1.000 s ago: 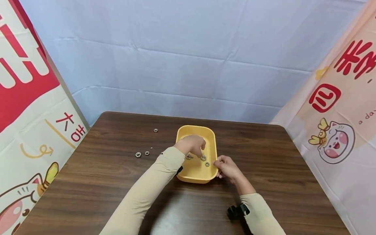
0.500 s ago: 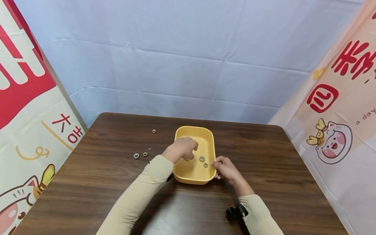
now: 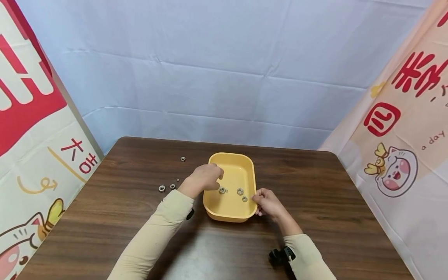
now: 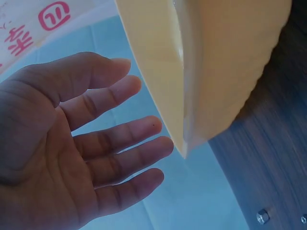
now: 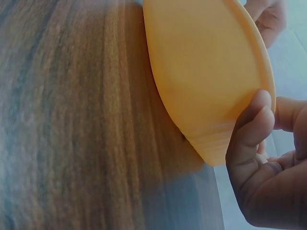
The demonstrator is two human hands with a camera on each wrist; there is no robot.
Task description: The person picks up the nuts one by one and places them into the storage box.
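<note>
A yellow plastic tray [image 3: 229, 216] stands on the table with several hex nuts inside it, among them a large nut [image 3: 240, 191], a smaller nut [image 3: 244, 199] and another nut [image 3: 222, 190] beside a tiny one. Over the tray's left rim is my left hand [image 3: 206, 177]. The left wrist view shows this hand [image 4: 91, 139] with spread, slightly bent fingers and nothing in them, close to the tray's rim. My right hand [image 3: 268, 203] pinches the tray's right rim between thumb and fingers, as the right wrist view also shows of that hand [image 5: 273, 163].
Left of the tray, several nuts lie on the dark wooden table [image 3: 325, 202]: a large nut [image 3: 161, 188], a medium nut [image 3: 172, 186], a tiny nut [image 3: 177, 180] and one farther back [image 3: 182, 159]. A pale cloth [image 3: 210, 77] hangs behind the table.
My left hand has moved left, from over the middle of the tray to its left rim, uncovering the nuts there. The right hand keeps its grip on the rim.
</note>
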